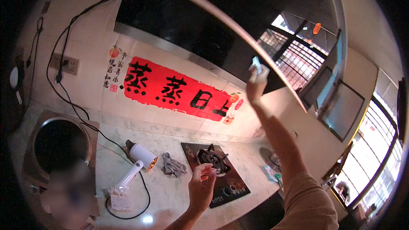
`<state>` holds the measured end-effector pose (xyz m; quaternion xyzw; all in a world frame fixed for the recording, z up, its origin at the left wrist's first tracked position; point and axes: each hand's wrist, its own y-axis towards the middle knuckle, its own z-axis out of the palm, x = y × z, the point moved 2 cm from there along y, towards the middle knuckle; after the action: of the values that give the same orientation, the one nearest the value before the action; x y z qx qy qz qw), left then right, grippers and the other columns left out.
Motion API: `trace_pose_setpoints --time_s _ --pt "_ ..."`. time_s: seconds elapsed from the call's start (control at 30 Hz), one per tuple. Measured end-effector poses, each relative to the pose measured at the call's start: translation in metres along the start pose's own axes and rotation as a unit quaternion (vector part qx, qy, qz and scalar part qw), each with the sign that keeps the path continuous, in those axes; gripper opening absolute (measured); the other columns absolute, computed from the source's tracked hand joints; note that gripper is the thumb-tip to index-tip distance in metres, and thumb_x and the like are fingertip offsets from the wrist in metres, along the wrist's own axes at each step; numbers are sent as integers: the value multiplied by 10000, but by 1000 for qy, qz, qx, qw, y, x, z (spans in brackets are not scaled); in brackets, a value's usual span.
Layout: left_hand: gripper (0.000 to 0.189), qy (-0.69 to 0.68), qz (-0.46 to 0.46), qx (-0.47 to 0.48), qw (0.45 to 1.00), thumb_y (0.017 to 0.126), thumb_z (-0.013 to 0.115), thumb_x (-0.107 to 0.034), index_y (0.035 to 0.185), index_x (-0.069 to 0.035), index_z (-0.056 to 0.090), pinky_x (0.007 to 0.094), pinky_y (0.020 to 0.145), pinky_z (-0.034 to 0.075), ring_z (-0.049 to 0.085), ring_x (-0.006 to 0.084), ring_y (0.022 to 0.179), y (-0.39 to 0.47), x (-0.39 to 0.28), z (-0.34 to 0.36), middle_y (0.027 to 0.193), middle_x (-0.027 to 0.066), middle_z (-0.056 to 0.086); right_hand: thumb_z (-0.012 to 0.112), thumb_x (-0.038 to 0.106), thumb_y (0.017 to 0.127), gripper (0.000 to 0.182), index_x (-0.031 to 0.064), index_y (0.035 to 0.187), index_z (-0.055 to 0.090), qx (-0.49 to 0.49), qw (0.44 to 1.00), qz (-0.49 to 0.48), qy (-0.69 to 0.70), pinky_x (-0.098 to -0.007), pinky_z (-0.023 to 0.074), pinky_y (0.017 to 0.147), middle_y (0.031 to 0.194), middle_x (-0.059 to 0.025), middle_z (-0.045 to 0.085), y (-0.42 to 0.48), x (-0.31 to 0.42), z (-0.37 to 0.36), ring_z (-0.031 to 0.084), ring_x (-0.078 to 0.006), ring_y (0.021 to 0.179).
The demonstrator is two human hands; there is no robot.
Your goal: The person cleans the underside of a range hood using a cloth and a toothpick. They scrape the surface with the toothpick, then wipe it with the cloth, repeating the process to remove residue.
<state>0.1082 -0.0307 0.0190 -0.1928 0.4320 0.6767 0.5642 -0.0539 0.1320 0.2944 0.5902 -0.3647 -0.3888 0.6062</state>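
My right hand [257, 78] is raised high at the right and grips a small pale-blue item [256, 63], perhaps a folded cloth or wipe. It is close to the dark glossy panel of a range hood [179, 12]; whether the item touches the panel, I cannot tell. Lower down, my left hand [202, 185] hovers with loosely bent fingers, and nothing shows in it. Behind that hand is a gas hob [231, 183] with a black pan support [213, 159], set in a pale marbled worktop [169, 198].
A white hair dryer [142, 156] with a black cord, a bag of cotton swabs [119, 199] and a crumpled grey cloth [173, 165] lie left of the hob. A round dark-topped appliance [62, 143] stands farther left. A wall socket [65, 64] has cords. The hood's curved edge [220, 14] juts overhead.
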Motion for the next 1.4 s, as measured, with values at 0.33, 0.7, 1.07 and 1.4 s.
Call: trace_pose_setpoints --time_s 0.33,0.7,1.07,1.4 --pt "177 110 37 -20 993 821 586 -143 952 -31 546 271 625 435 581 159 717 84 61 -6 802 69 598 578 132 842 148 10 925 585 -96 983 -149 37 -270 467 640 759 -106 631 77 -19 38 598 -141 696" --pt "173 127 -4 -22 992 818 596 -143 930 -19 555 218 535 405 529 86 622 111 59 -14 756 49 596 513 203 885 193 38 983 528 -82 938 -270 -203 -368 473 578 751 -171 616 104 -43 43 620 -310 676" --pt "169 154 131 -66 977 826 616 -146 950 -39 572 191 535 410 505 63 609 114 80 -18 740 8 583 543 136 857 121 66 949 508 -114 858 -413 -283 -348 463 486 708 -134 605 104 -37 40 609 -287 608" --pt "168 156 100 -66 980 825 613 -146 948 -38 574 194 539 410 506 67 613 109 67 -17 764 11 587 498 124 879 104 51 950 518 -22 907 -298 -297 -317 465 542 812 -95 608 108 -32 39 604 -236 665"
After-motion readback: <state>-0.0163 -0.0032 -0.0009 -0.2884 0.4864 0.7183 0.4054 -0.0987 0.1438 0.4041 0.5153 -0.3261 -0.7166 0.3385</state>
